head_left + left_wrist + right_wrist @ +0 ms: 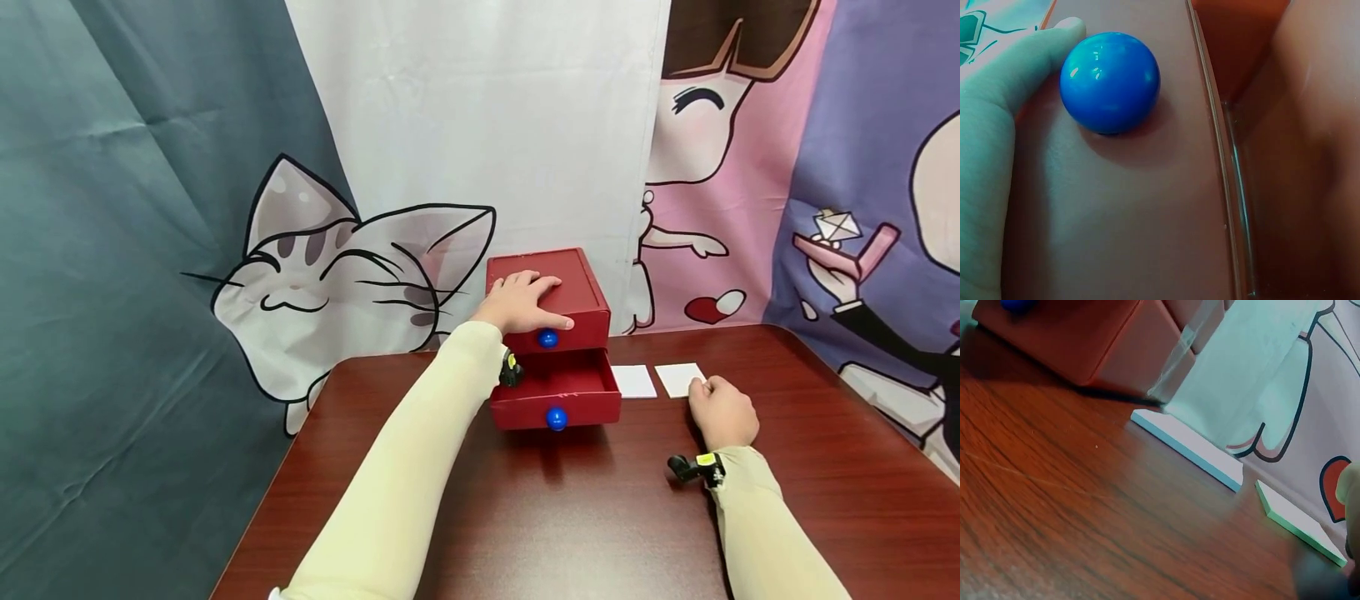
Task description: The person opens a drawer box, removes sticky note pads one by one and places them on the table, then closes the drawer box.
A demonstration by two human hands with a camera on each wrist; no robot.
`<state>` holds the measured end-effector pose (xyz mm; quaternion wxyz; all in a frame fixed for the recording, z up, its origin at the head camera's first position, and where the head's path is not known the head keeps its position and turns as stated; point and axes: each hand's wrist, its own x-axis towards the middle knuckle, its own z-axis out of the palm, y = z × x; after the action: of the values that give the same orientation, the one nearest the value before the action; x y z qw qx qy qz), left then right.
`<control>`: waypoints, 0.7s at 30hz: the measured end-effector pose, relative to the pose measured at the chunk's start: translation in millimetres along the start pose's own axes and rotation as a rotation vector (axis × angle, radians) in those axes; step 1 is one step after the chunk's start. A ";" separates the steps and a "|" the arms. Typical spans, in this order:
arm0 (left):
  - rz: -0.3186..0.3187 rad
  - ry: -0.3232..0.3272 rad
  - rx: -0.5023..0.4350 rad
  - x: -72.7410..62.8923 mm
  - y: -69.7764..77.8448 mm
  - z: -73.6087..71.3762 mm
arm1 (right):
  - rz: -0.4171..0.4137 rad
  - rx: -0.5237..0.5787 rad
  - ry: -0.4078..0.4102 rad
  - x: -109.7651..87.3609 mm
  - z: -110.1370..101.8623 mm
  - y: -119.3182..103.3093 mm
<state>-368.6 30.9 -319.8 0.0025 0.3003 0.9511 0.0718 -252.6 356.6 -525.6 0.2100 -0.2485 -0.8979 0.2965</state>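
A red two-drawer box [570, 279] stands at the back of the table. Its lower drawer [517, 414] is pulled out, while the upper one, with a blue round knob [1110, 82], sits in place. Spread across the box's top, my left hand [519, 304] rests with its thumb at the front edge, near that upper knob. My right hand [723, 412] is at the table with curled fingers, beside the near right corner of a white square pad [678, 379]. That pad [1302, 526] lies flat; no thing shows in the right hand's grip.
A second white square pad [633, 381] lies between the box and the first pad. Another blue knob [557, 418] sticks out from the lower drawer's front. Behind the brown wooden table [555, 533] hangs a printed cloth [495, 100] with cartoon figures.
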 end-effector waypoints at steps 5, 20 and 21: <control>0.002 -0.002 -0.010 -0.6 0.1 0.7 | -0.100 0.116 0.147 -3.8 -0.7 -10.2; 0.008 0.002 -0.018 -0.4 -1.5 -0.2 | -0.834 0.312 0.165 -38.3 -48.5 -113.5; 0.010 0.004 -0.019 -0.5 -1.4 -0.1 | -0.892 0.313 0.136 -41.6 -52.0 -118.5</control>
<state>-369.1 29.4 -319.9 0.0032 0.3048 0.9489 0.0813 -230.7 272.1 -421.4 0.4098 0.1770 -0.8459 0.2920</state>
